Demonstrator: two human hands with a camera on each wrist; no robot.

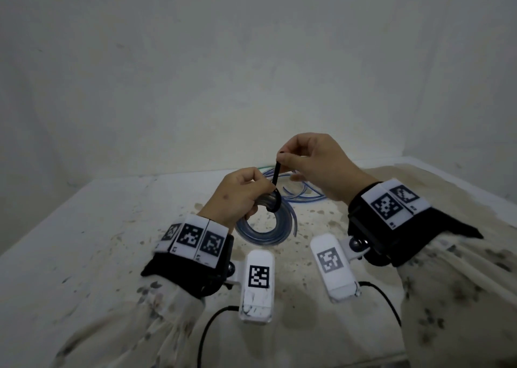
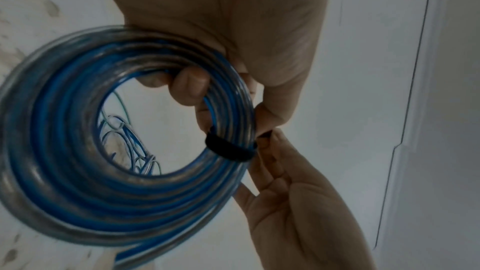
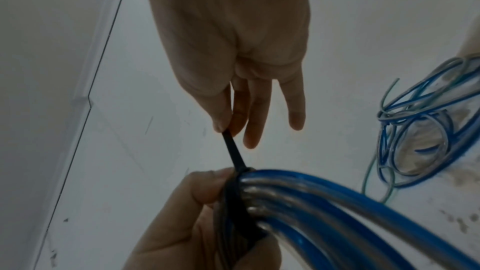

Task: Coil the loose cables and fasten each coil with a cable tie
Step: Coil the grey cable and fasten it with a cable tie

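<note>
Cable tie (image 1: 276, 177) is the pivot: black band already looped snug round one side of the blue-and-clear coil (image 1: 261, 234), free tail sticking up and slightly away from the coil toward the right hand (image 1: 313, 163). Tail's long axis runs near vertical in the head view, from the wrap on the coil's upper right arc up to the pinch. Right hand pinches the tail tip between thumb and index; other fingers (image 3: 294, 118) hang loose and straight, holding nothing. Left hand (image 1: 237, 197) sits just left of the tie, fingers curled through the coil's centre and thumb pressed on the bundle right beside the wrap, so the coil is held off the table (image 1: 84, 227), hanging roughly upright with its plane facing the person. Coil lies below and left of the right-hand pinch; the left hand is the nearer one to the tie head, touching it or nearly so. My read: next pull wants to go along the tail axis, up and away from the coil, with the left thumb bracing the head; pulling off-axis would likely skew the band across the turns. One cable end (image 1: 294, 222) trails off the coil's right side, outside the band. Behind the coil, toward the wall, a loose tangle of thinner blue and greenish cables (image 3: 426, 122) lies on the table, not yet coiled.
</note>
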